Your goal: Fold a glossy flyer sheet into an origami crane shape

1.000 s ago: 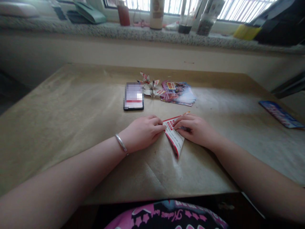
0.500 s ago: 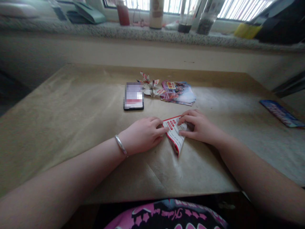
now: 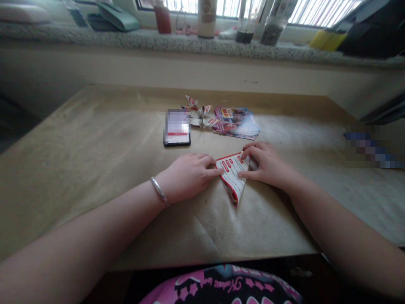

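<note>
A folded paper triangle, white with red borders and red printed labels, lies on the table with one point towards me. At its left corner, my left hand grips the edge between thumb and fingers; a silver bangle circles that wrist. My right hand has its thumb and fingertips on the right side of the paper, the fingers curled over the upper right corner. The sheet's lower left edge gapes slightly, showing coloured print inside. Part of the right edge is hidden by my right fingers.
Beyond my hands lie a phone, a folded paper flower and a stack of colourful leaflets. A blurred blue flat item sits at the table's right. Bottles and jars stand on the granite windowsill.
My right fingers have slid slightly up and back towards the paper's upper right corner, uncovering more of the print. My left hand stays at the left corner.
</note>
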Tool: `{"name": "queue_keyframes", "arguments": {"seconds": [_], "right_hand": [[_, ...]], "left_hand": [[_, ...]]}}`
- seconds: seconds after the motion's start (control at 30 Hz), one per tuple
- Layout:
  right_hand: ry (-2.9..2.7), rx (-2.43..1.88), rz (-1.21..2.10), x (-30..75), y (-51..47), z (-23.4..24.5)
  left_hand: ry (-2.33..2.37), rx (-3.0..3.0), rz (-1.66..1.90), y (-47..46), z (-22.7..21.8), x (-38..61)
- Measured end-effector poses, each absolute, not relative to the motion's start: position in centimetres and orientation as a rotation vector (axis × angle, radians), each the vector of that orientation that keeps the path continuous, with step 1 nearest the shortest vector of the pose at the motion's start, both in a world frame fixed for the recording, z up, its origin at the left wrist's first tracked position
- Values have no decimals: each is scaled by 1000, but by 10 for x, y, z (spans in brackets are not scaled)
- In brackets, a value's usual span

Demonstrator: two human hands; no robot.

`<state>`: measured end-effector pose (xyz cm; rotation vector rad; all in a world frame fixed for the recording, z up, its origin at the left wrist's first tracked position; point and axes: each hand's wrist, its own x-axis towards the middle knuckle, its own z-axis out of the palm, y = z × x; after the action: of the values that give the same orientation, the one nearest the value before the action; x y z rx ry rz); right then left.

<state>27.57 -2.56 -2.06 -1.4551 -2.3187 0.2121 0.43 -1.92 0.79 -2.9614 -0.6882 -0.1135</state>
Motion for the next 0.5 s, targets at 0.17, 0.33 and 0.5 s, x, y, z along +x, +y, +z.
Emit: {"name": "queue_keyframes", "arguments": {"seconds": [0.17,0.33,0.5], "right_hand": [[-2305,-1475,216,280,-22,-23],[-2233,-1532,164,287,-18,-28],[-2212,-1552,143,289,-16,-30]], "left_hand": [[-695,-2963,-118,-18,6,4],[-691,-2967,-127,-17,4,4],[-696,-2957,-124,-17,6,4]]}}
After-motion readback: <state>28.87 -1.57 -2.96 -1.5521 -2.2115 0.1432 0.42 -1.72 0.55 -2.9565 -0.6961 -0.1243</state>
